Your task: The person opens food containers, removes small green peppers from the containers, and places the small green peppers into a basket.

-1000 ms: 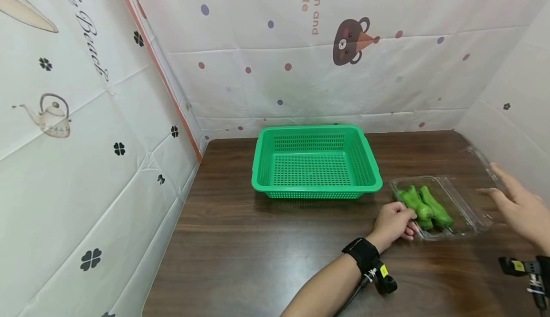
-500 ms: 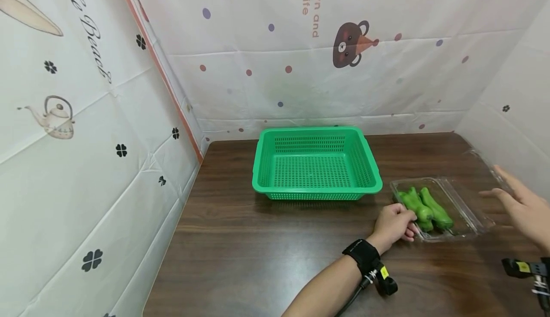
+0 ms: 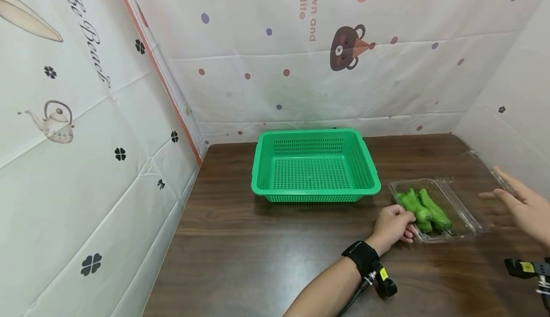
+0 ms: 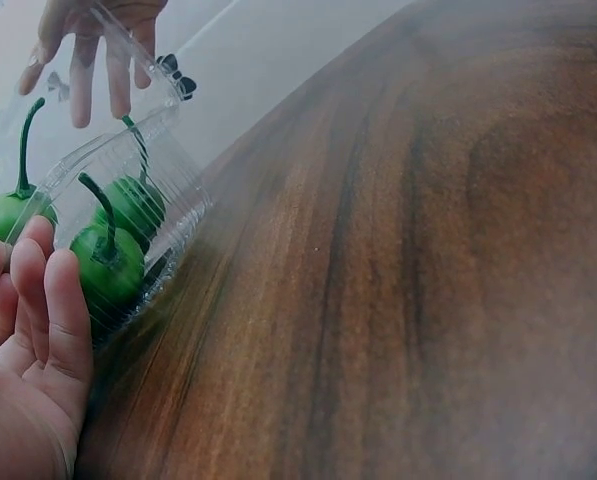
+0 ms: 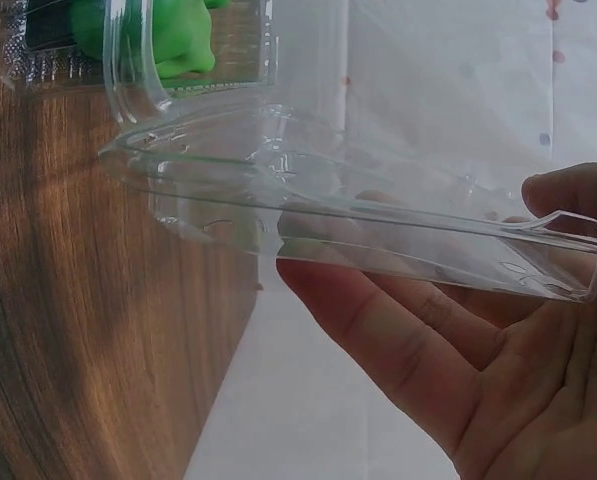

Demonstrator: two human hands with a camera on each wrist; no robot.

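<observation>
A clear plastic clamshell box (image 3: 447,209) holding green peppers (image 3: 423,208) lies open on the table (image 3: 266,245), just right of the green basket (image 3: 315,166). The left hand (image 3: 393,224), fingers curled, steadies the box's near-left corner. The right hand (image 3: 522,207), fingers straight and spread, presses the raised lid (image 5: 358,200) back on the far side.

Peppers (image 3: 423,208) in box (image 3: 461,209), basket (image 3: 315,164) left

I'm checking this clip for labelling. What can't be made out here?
- Green peppers: exact count unclear; head view too small, left hand overlaps them.
- Right hand: cut by the head view's edge.
- Clear lid: its outline is faint in the head view.
</observation>
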